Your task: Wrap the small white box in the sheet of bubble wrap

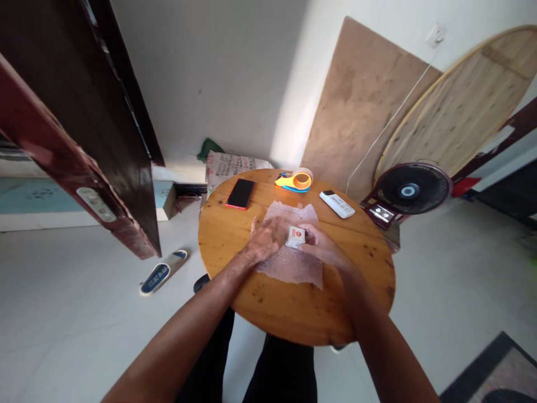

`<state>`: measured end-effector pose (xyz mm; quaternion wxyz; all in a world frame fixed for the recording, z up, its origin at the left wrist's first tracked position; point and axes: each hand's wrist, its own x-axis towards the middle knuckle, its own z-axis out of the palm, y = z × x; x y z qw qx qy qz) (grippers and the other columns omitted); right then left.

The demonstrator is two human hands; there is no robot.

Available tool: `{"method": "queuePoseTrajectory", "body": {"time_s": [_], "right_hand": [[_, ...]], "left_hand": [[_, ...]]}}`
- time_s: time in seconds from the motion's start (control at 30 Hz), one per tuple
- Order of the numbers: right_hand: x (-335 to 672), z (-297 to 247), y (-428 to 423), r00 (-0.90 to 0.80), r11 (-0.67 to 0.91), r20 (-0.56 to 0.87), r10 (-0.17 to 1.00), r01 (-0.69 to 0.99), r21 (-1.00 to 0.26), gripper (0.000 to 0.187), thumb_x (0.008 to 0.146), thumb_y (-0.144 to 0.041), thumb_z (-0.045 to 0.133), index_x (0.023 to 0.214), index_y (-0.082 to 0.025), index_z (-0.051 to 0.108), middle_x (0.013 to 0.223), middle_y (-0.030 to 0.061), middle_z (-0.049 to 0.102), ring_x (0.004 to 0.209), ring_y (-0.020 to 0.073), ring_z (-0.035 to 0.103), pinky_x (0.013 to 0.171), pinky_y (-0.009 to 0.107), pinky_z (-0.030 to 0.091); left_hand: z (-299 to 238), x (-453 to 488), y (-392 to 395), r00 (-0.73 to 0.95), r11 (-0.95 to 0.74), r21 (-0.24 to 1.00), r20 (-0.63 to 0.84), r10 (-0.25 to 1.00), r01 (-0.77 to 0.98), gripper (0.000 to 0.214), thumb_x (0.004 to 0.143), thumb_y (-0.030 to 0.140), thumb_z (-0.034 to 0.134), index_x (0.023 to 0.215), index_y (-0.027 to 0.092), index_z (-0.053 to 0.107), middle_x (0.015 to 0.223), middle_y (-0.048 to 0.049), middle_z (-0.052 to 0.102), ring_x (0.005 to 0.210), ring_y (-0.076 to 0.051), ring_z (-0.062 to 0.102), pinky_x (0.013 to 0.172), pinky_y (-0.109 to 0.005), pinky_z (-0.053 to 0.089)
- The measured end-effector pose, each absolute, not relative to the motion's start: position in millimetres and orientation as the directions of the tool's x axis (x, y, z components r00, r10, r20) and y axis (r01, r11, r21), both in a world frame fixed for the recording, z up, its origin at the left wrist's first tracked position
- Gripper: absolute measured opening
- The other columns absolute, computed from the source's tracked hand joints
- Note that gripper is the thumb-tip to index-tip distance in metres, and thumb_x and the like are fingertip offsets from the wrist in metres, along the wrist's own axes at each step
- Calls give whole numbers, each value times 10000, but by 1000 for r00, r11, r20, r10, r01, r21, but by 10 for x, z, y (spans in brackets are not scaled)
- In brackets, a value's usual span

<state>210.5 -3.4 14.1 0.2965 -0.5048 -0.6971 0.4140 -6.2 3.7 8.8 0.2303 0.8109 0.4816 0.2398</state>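
Note:
A small white box (296, 236) with a red mark stands on a sheet of bubble wrap (296, 271) at the middle of the round wooden table. My right hand (321, 245) grips the box from its right side, thumb and fingers around it. Flat on the bubble wrap, just left of the box, lies my left hand (268, 238) with its fingers stretched out. Whether its fingertips touch the box I cannot tell. Parts of the sheet are hidden under both hands.
On the table (268, 305) lie a red-edged phone (240, 193), an orange tape dispenser (297, 180) and a white remote control (337, 204). A black fan (409, 190) stands beyond the right edge. Boards lean on the wall; a slipper (163, 273) lies on the floor.

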Motion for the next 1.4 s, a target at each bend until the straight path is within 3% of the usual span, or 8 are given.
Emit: {"method": "queuePoseTrajectory", "body": {"time_s": [0.13,0.37,1.17,1.4], "right_hand": [[2126,72,-53,-268,162,64,961,360,-919,441,694,-288,706,1109,-222,572,1089,40,648,986,217,607,869,361,469],[2054,77,-113,-306,135,47,951,273,-952,445,651,-292,741,1061,-219,585,1039,33,663,947,213,624,861,367,475],[2055,-25,-98,-252,301,207,946,431,-851,414,690,-279,695,1088,-224,594,1046,31,666,936,208,622,842,354,491],[2027,11,-132,-257,258,172,951,353,-899,422,681,-265,698,1086,-222,588,1053,25,664,968,208,624,895,371,478]], "left_hand": [[44,-57,68,393,-441,598,219,893,669,475,880,285,420,1345,185,437,1387,-104,515,1300,-236,439,1155,-533,63],[-29,-33,89,378,-456,548,257,890,701,483,844,232,455,1322,164,459,1356,-121,540,1258,-254,480,1130,-547,133],[-31,-57,85,399,-466,535,244,884,705,504,837,258,478,1336,186,457,1360,-108,539,1251,-263,486,1142,-524,148],[69,-72,88,342,-438,547,274,899,714,525,766,174,523,1291,184,504,1357,-89,542,1295,-249,436,1133,-482,209]]}}
